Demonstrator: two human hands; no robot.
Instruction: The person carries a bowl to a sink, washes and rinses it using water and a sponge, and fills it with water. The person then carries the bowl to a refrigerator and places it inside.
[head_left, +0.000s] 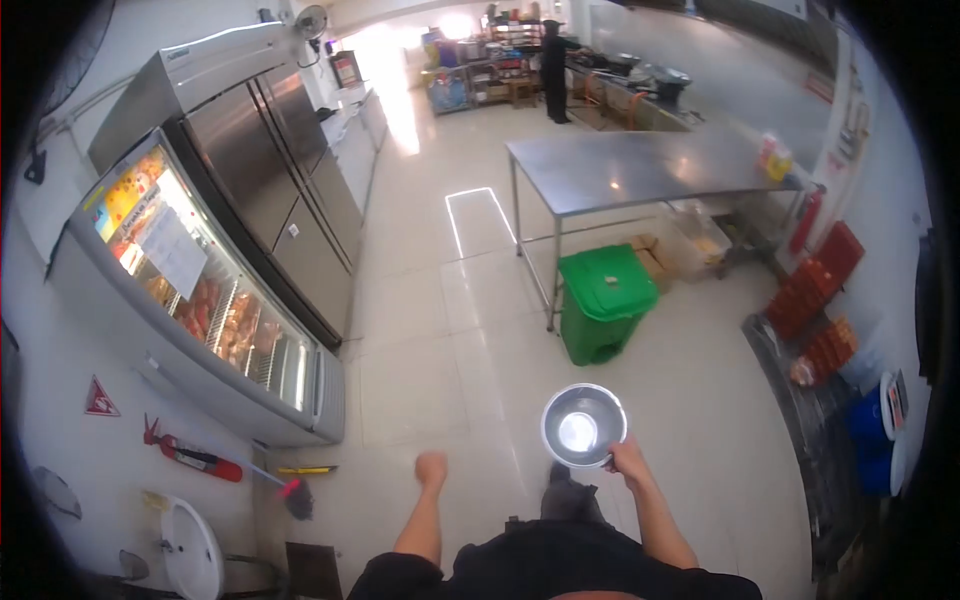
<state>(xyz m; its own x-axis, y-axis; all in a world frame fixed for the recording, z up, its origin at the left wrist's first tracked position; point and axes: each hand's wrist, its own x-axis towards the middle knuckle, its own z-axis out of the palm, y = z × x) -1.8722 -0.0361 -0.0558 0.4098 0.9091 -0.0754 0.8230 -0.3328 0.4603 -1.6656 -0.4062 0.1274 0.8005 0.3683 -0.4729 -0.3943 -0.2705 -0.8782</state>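
Note:
A round stainless steel bowl hangs in front of my right leg, its inside facing up and bright with reflected light. My right hand grips its rim at the lower right, fingers closed on the edge. Over the tiled floor to the left, my left hand is curled closed, and no object shows in it. Beyond the bowl stands a green lidded bin, apart from both hands.
A steel table is ahead on the right. Along the left stand a glass-door fridge, a steel refrigerator, a fire extinguisher and a sink. Red egg trays stack at right. A person stands far back.

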